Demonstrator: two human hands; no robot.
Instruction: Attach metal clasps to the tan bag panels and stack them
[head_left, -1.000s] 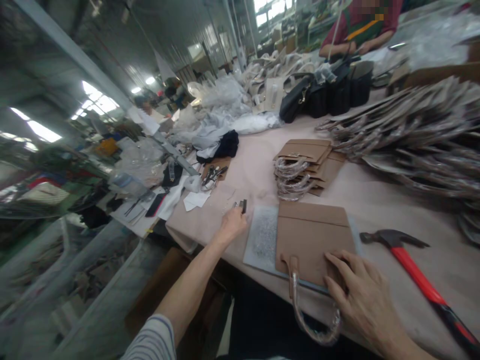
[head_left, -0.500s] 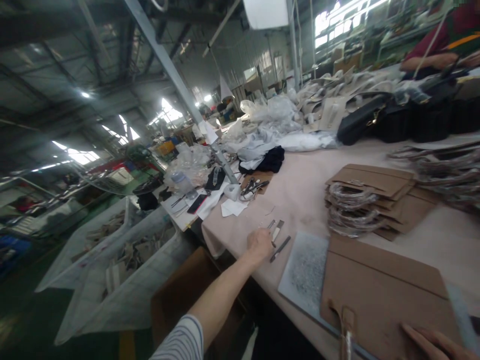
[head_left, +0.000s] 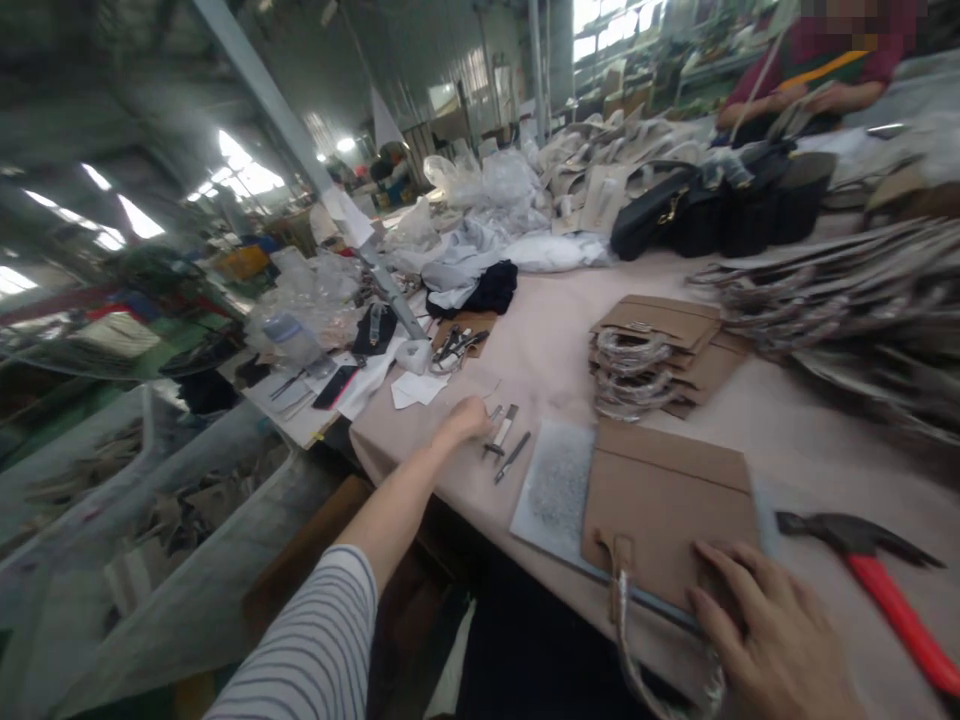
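Note:
A tan leather bag panel (head_left: 664,510) with a plastic-wrapped handle lies on a grey slab (head_left: 551,485) near the table's front edge. My right hand (head_left: 765,635) rests flat on the panel's near right corner, fingers spread. My left hand (head_left: 469,418) reaches out to the left, fingers curled down beside a few small metal tools (head_left: 506,445) lying on the table; I cannot see whether it holds any.
A red-handled hammer (head_left: 877,575) lies to the right. A stack of tan panels (head_left: 660,350) sits beyond, with a long pile of grey pieces (head_left: 847,310) at right and black bags (head_left: 720,205) behind. Another person (head_left: 817,70) works at the far end. Bins (head_left: 150,500) stand left of the table.
The view swung left and back. My left hand shifted a little along the table beside the metal tools, which now lie apart from it. My right hand stayed on the panel.

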